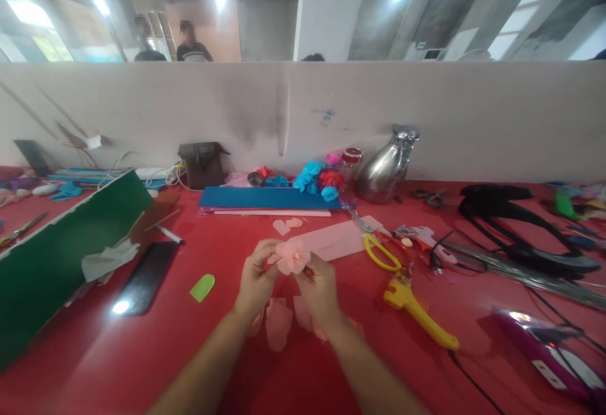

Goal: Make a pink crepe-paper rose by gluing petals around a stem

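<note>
Between both hands, above the red table, is a pink paper flower [292, 257] with layered petals. My left hand [257, 276] pinches its left edge. On the other side, my right hand [319, 285] has its fingers closed at the flower's right edge and underside. Several loose pink paper petals [278, 325] lie on the table below my hands, partly hidden by my wrists. Farther back, a pink paper strip [331, 240] lies flat, with small cut pieces [284, 226] beside it. A green paper petal piece [202, 288] rests to the left.
To the right are yellow-handled scissors [381, 252], a yellow glue gun [419, 314], and a purple iron [544, 348] with cords. A phone [146, 279] and green board [71, 257] are left. Blue paper [265, 198], paper flowers [310, 178] and a steel jug [384, 168] stand behind.
</note>
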`<action>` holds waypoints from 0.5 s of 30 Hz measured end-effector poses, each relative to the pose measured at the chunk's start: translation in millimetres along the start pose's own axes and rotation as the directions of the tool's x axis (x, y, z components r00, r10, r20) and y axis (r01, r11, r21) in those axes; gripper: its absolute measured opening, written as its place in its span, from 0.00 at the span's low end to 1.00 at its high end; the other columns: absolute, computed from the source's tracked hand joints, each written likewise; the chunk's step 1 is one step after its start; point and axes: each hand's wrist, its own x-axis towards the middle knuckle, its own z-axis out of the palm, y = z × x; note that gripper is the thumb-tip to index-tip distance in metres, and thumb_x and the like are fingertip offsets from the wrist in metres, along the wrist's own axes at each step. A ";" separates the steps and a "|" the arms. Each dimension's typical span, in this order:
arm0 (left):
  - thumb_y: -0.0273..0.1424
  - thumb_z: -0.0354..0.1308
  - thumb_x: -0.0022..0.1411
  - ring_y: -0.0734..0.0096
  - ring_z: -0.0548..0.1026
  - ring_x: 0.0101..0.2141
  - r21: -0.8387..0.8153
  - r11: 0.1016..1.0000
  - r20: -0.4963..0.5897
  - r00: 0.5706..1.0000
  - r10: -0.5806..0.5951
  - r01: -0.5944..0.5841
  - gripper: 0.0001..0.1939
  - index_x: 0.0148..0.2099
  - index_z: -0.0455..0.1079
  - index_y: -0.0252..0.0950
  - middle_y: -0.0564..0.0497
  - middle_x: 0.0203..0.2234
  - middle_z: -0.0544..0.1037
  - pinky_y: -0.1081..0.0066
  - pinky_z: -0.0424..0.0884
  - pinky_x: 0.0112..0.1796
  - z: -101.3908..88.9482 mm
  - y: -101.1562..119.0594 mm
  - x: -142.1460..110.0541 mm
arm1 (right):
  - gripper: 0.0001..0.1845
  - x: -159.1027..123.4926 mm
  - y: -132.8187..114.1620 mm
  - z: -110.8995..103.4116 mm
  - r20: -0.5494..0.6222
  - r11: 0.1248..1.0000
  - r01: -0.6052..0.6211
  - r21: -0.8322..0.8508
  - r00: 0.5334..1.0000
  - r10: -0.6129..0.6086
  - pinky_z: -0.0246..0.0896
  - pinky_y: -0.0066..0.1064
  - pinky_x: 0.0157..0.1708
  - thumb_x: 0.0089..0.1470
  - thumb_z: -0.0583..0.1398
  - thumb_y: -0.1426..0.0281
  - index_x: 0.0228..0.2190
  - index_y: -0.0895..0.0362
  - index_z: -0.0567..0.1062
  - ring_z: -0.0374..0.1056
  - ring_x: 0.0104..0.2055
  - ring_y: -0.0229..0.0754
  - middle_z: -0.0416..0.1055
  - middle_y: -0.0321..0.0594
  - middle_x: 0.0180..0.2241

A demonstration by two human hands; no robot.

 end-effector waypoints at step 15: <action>0.24 0.46 0.61 0.70 0.71 0.32 0.437 0.822 0.318 0.918 0.237 -0.364 0.15 0.35 0.74 0.38 0.46 0.31 0.74 0.72 0.67 0.33 -26.2 -10.4 11.7 | 0.10 26.7 -5.3 -30.7 0.288 0.871 -0.287 0.398 0.941 0.178 0.58 0.31 0.31 0.52 0.50 0.65 0.28 0.56 0.68 0.61 0.26 0.38 0.64 0.35 0.24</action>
